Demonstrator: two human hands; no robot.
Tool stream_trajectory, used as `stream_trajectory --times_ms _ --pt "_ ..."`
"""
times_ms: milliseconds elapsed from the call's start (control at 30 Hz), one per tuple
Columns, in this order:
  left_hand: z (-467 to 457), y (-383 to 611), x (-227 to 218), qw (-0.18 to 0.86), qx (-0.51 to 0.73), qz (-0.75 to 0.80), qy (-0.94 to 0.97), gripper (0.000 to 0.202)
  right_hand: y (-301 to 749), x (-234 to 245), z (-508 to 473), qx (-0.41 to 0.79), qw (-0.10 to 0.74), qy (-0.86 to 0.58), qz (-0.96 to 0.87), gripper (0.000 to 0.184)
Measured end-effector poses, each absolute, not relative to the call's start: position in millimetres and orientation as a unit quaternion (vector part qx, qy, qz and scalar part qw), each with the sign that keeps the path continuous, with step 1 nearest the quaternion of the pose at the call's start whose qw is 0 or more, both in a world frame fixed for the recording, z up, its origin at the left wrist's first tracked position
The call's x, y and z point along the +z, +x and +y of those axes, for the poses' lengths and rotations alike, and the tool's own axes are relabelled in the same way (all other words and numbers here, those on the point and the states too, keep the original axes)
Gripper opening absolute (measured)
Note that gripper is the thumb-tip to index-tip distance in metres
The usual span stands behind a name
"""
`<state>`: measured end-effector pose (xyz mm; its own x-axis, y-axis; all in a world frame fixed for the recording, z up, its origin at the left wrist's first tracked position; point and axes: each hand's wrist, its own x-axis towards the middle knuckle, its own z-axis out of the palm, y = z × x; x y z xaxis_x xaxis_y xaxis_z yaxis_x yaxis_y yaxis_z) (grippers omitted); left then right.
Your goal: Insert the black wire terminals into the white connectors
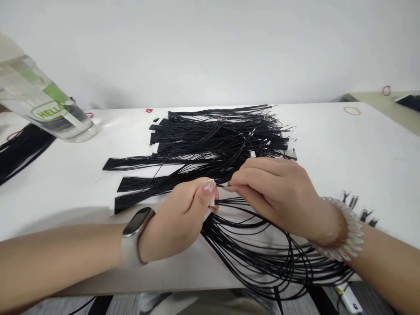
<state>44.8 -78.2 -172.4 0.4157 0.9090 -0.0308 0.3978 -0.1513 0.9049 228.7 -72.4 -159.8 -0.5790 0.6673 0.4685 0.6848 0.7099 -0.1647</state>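
Observation:
My left hand (182,216), with a smart band on the wrist, is closed around a small white connector (212,199) that shows at the thumb tip. Thin black wires run out of it to the right. Close beside it, my right hand (278,194) pinches one black wire (224,186) between thumb and forefinger. Below both hands a loose bundle of black wires (259,258) curves rightward along the table's front edge. Part of the connector is hidden by my left fingers.
Piles of black wire bundles (203,135) lie behind my hands. A clear HELLO cup (49,105) with liquid stands at left, near more black wires (22,148). Rubber bands, one of them yellow (352,111), lie along the back of the white table (328,144).

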Motion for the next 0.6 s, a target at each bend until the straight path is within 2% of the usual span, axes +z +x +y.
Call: stream_trajectory --times_ms 167,267,333,400,533,600 --pt "-76 46 -171 0.445 0.273 0.469 0.713 0.038 233 -155 -68 -0.032 0.230 -0.394 -0.889 0.016" --pt "-72 47 -169 0.426 0.297 0.499 0.694 0.038 244 -138 -66 -0.069 0.257 -0.422 -0.867 0.042" --pt "-69 47 -168 0.432 0.315 0.527 0.660 0.038 254 -124 -66 -0.071 0.295 -0.444 -0.843 0.048" --pt "-68 47 -168 0.447 0.330 0.547 0.626 0.041 262 -112 -68 -0.044 0.293 -0.472 -0.830 0.049" --pt "-67 47 -171 0.454 0.350 0.554 0.603 0.042 264 -110 -73 0.104 0.114 -0.485 -0.861 0.053" --pt "-68 47 -172 0.456 0.358 0.544 0.606 0.039 254 -118 -75 0.136 0.078 -0.450 -0.879 0.045"
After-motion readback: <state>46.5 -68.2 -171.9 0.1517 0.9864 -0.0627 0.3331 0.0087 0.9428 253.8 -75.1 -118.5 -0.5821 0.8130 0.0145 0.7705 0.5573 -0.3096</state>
